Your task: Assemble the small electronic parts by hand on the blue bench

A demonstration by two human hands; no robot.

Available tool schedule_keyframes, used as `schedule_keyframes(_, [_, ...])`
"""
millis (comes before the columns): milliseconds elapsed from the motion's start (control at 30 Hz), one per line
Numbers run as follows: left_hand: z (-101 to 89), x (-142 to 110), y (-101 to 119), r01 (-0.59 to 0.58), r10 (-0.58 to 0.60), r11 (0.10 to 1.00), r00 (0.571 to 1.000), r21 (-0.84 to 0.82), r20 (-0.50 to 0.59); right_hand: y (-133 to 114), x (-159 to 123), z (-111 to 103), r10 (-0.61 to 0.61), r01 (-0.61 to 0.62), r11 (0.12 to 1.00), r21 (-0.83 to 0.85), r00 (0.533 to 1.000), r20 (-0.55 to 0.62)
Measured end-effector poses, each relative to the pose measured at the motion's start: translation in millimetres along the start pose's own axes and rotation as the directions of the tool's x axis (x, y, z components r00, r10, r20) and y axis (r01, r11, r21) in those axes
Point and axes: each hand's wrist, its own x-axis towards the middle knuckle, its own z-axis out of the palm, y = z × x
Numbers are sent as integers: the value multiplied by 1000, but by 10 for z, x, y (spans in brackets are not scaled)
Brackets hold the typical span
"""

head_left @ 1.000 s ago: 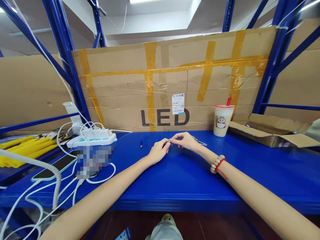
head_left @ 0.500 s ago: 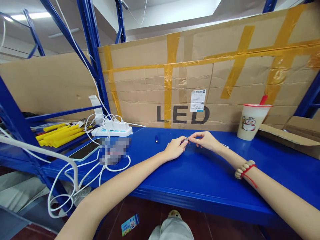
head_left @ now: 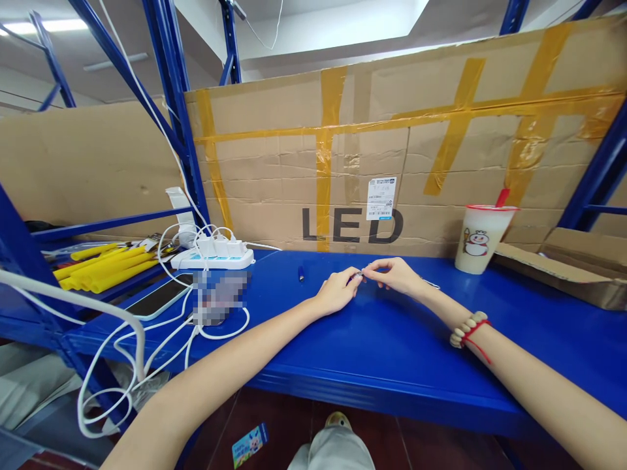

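My left hand point(head_left: 337, 290) rests on the blue shelf top point(head_left: 392, 352), its thumb and fingers pinched round a small, shiny piece too tiny to name. Meeting it from the right, my right hand point(head_left: 394, 274) pinches at the same spot with thumb and forefinger; whatever lies between those fingertips is hidden. A short dark-blue cylinder, perhaps a pen cap point(head_left: 301, 274), lies to the left of my left hand. Partly behind my right wrist is a thin, pale object point(head_left: 431, 284) that I cannot identify.
A drink cup point(head_left: 482, 240) with a red straw stands right, beside an open cardboard box point(head_left: 563, 277). Left are a power strip point(head_left: 215, 260), a phone point(head_left: 159, 299), white cables point(head_left: 122, 346) and yellow-handled tools point(head_left: 112, 267). A large taped cardboard sheet point(head_left: 274, 183) stands behind.
The whole view has shifted slightly left. Both hands keep their pinched pose together, with hardly any movement relative to the shelf.
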Motion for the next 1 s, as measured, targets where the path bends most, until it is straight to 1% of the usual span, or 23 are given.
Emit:
schedule_keyframes(67, [-1,-4,-6,-8,8,1000,1000,13,4,0,-2,4,-10,10,1000,4,1000,-14])
schedule_keyframes(267, [-15,-30,20,-11,7,996,999,89,47,29,-4,-16,-121,120,992,-26,992,-28])
schedule_keyframes(400, [-17,-41,39,-16,10,991,999,130,47,32,-9,-26,-128,127,991,-40,991,-32])
schedule_keyframes(667, [-41,-68,89,-8,8,994,1000,106,-3,-39,-35,-6,-136,135,991,-18,990,-37])
schedule_keyframes(800, [-41,-68,98,-10,14,995,999,101,-32,-34,-19,-25,-151,147,987,-65,987,-48])
schedule_keyframes(1000, [-12,-38,61,-60,63,996,997,60,-53,-20,1,-55,-189,182,975,-130,981,-45])
